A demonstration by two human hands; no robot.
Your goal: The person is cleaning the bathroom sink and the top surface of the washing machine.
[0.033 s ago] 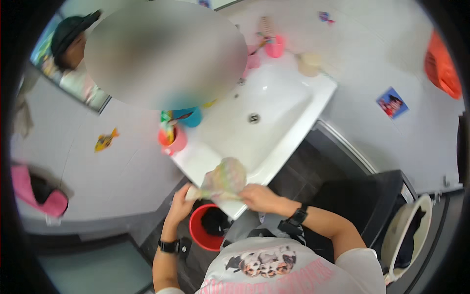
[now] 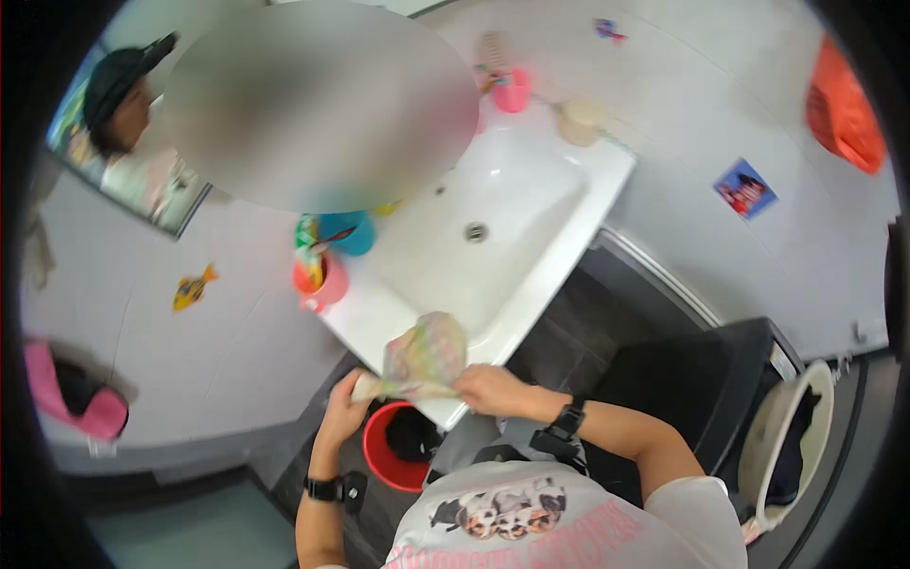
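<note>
Over the near corner of the white washbasin [image 2: 531, 318], I hold a puffy, see-through pastel piece that looks like a shower cap [image 2: 427, 349]. Its edge is stretched sideways between my hands. My left hand [image 2: 343, 406] is closed on a pale end of that edge. At the other end, my right hand [image 2: 490, 389] pinches it with curled fingers. The fingertips are partly hidden by the material, which bulges away from me over the basin rim.
Below the corner stands a red bucket [image 2: 381, 455] with something dark inside. A pink cup [image 2: 329, 284] and a blue cup [image 2: 355, 235] stand on the basin's left ledge, a pink cup [image 2: 512, 92] at the back. A dark cabinet [image 2: 687, 384] and a white basket [image 2: 758, 465] are at right.
The view has shifted slightly, so the basin and cups sit further left. Both hands keep their grip, and the pastel piece stays stretched between them.
</note>
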